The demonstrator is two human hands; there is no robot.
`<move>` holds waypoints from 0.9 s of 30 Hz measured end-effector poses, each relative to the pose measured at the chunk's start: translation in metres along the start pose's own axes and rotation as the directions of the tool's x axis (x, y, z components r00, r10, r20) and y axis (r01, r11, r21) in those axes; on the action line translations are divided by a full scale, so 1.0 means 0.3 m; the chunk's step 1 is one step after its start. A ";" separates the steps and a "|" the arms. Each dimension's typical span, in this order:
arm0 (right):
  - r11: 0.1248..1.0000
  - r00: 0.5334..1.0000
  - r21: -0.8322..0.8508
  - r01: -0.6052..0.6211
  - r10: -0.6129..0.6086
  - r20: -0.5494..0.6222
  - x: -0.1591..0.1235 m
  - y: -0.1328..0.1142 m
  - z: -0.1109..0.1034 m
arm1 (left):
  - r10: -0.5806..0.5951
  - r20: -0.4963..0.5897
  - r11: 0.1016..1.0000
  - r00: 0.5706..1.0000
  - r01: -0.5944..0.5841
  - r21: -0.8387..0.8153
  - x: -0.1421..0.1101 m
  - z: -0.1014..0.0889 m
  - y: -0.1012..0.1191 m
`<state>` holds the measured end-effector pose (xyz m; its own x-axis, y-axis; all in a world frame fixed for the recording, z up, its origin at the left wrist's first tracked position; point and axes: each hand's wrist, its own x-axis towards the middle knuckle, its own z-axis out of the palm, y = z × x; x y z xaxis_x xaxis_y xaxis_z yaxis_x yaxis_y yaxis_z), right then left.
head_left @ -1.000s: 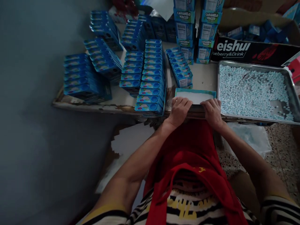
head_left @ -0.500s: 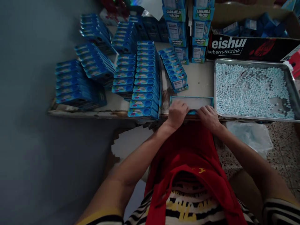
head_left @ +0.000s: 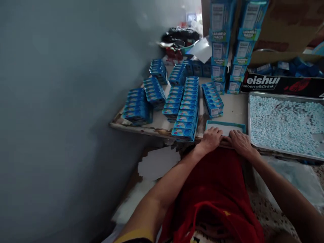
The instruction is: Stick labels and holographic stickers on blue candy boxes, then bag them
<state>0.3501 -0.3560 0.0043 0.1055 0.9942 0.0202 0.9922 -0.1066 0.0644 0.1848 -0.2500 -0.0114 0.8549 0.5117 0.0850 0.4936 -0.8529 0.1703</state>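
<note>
A shallow blue cardboard tray (head_left: 226, 128) with a white inside lies at the table's front edge. My left hand (head_left: 212, 138) is closed on the left part of its near side, fingers bent over the edge. Close beside it, my right hand (head_left: 240, 141) grips the right part of the same side, its fingers curled over the rim. The thumbs are mostly hidden. Just behind the tray stands a short row of small blue candy boxes (head_left: 212, 98). To the left is a longer row of blue boxes (head_left: 188, 108).
A metal tray (head_left: 249, 118) full of pale blue candies (head_left: 283, 125) stands at the right. Behind are tall stacks of blue display boxes (head_left: 219, 50) and a black carton (head_left: 275, 86) holding blue packs. More box groups (head_left: 136, 106) stand left, near the wall (head_left: 63, 101).
The head view has turned up and to the left, so the table sits lower and farther right. Both hands stay at the near side of the blue tray.
</note>
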 end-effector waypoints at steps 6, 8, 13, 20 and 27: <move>0.999 0.994 0.022 -0.027 0.025 0.108 0.001 0.005 0.028 | -0.010 0.134 0.994 0.991 0.024 -0.105 -0.022 -0.034 -0.013; 0.995 0.998 0.087 0.053 -0.057 0.041 -0.025 0.011 0.051 | 0.023 0.141 0.991 0.990 -0.005 -0.133 -0.039 -0.036 -0.017; 0.941 0.963 0.226 0.253 -0.222 -0.153 -0.062 0.057 0.019 | 0.088 0.201 0.981 0.976 -0.049 -0.190 -0.055 -0.085 0.000; 0.881 0.948 0.353 0.314 -0.310 -0.070 -0.020 0.165 -0.411 | 0.156 0.166 0.891 0.974 -0.067 -0.448 0.054 -0.524 0.011; 0.708 0.775 0.426 0.564 -0.631 0.022 0.396 0.054 -0.766 | -0.272 0.565 0.615 0.779 0.593 -0.520 0.153 -0.856 -0.391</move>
<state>0.3634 -0.2428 0.2370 -0.5430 0.8384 -0.0472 0.7898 0.4908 -0.3680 0.1251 -0.0998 0.2245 0.6215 0.5721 -0.5353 0.7271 -0.1669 0.6659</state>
